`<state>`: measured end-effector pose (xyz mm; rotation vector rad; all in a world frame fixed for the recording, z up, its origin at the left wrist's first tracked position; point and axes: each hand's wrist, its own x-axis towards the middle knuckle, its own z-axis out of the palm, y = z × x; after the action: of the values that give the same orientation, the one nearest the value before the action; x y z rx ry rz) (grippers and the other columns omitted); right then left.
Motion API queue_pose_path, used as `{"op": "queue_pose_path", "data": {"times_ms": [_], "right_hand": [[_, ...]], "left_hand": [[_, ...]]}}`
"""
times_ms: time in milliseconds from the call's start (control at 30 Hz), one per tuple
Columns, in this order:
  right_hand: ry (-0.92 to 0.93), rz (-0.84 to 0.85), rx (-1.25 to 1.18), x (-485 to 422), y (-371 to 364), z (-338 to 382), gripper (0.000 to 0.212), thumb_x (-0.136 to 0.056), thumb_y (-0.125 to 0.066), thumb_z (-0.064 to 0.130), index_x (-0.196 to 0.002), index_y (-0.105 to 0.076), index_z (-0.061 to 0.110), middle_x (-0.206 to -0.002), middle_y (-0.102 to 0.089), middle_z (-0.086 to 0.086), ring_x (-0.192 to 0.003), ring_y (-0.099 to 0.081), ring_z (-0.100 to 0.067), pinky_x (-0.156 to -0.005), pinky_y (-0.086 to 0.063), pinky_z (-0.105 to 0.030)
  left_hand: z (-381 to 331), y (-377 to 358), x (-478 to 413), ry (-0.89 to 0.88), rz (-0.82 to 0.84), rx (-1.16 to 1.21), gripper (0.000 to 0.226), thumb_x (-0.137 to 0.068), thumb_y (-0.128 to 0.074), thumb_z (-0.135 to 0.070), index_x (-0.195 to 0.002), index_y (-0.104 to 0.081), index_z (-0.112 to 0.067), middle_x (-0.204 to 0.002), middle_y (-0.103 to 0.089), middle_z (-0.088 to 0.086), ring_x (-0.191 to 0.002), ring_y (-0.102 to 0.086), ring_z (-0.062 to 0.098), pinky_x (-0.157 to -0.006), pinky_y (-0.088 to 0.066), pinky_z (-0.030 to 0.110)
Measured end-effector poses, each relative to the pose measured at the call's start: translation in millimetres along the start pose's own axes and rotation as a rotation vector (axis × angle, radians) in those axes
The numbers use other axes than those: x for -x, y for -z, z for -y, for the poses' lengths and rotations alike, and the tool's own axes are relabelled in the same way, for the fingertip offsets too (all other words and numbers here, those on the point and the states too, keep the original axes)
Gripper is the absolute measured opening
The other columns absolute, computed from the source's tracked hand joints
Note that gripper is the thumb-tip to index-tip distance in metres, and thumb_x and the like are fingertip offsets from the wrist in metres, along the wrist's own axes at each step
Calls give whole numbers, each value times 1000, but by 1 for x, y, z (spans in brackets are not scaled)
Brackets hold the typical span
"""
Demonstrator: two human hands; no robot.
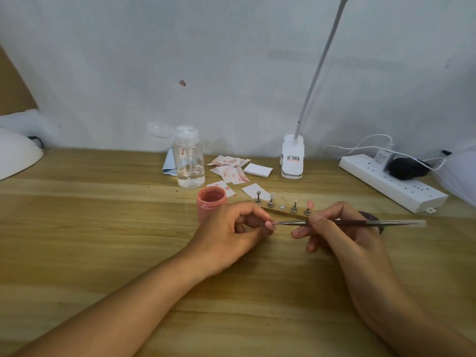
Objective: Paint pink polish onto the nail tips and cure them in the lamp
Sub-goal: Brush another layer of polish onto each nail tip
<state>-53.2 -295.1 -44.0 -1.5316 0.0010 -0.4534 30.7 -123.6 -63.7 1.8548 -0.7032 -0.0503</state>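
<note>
My left hand [233,229] pinches a small pink nail tip [269,224] between thumb and fingers above the wooden table [103,228]. My right hand [342,233] grips a thin nail brush [347,223] held level, its bristle end touching the nail tip. Just behind my left hand stands an open pink polish jar [211,200]. A clear holder strip [283,210] behind my hands carries several small metal stands; two on the right bear pink tips [310,203], two on the left bear unpainted tips [257,195]. The white curing lamp [15,153] sits at the far left edge.
A clear pump bottle [189,161] stands behind the jar beside pink-stained paper wipes [228,171] and a white pad stack [257,170]. A clip-on gooseneck desk lamp [292,157] is at the back. A white power strip [391,185] with plugs and cables lies at the right.
</note>
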Motion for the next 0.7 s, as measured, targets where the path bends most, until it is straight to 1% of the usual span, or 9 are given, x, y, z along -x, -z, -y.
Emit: {"op": "queue_pose_path", "data": {"times_ms": [133, 300, 333, 433, 567, 633, 700], "right_hand": [[14, -4, -1, -1, 0, 0, 23, -91, -57, 10, -83, -47, -9, -71, -73, -14, -54, -57, -14, -58, -49, -17], [9, 3, 12, -1, 0, 0, 19, -91, -58, 13, -81, -50, 0, -72, -73, -13, -56, -59, -14, -60, -50, -16], [9, 4, 10, -1, -1, 0, 18, -91, -58, 14, -81, -50, 1, -72, -73, -14, -56, -59, -14, -60, -50, -16], [15, 7, -7, -1, -1, -1, 17, -89, -58, 14, -80, -49, 3, -72, -73, -15, -55, -59, -12, -59, -49, -15], [16, 32, -6, -1, -1, -2, 17, -87, -59, 16, -82, -51, 2, -74, -73, -14, -58, -60, -14, -62, -50, -16], [20, 43, 1, -1, -1, -1, 19, -85, -60, 19, -82, -51, 2, -75, -74, -14, -59, -59, -13, -62, -50, -16], [29, 49, 8, 0, -1, -1, 19, -84, -60, 19, -82, -51, 2, -74, -74, -13, -58, -58, -12, -62, -49, -16]], "left_hand": [[1, 0, 0, -9, 5, -3, 18, -86, -74, -15, -85, -70, -32, -84, -75, -15, -66, -60, -10, -57, -38, 10], [-1, 0, -1, -9, 7, 0, 20, -86, -74, -12, -85, -70, -31, -84, -75, -16, -65, -59, -10, -56, -37, 9], [-1, -1, -1, -4, 2, 5, 19, -86, -74, -12, -85, -70, -31, -84, -75, -15, -66, -59, -7, -56, -37, 11], [-2, -2, 0, 10, -12, 21, 19, -85, -75, -11, -83, -70, -29, -84, -76, -12, -72, -64, 7, -57, -39, 17], [-3, -3, -1, 21, -12, 21, 20, -85, -75, -10, -83, -69, -29, -84, -76, -10, -75, -67, 12, -59, -40, 19], [-3, -3, -1, 27, -12, 14, 19, -85, -75, -10, -83, -69, -28, -85, -76, -10, -79, -69, 19, -60, -41, 21], [-3, -3, -1, 25, -11, 8, 19, -85, -75, -11, -84, -69, -29, -85, -76, -10, -82, -70, 19, -61, -41, 21]]}}
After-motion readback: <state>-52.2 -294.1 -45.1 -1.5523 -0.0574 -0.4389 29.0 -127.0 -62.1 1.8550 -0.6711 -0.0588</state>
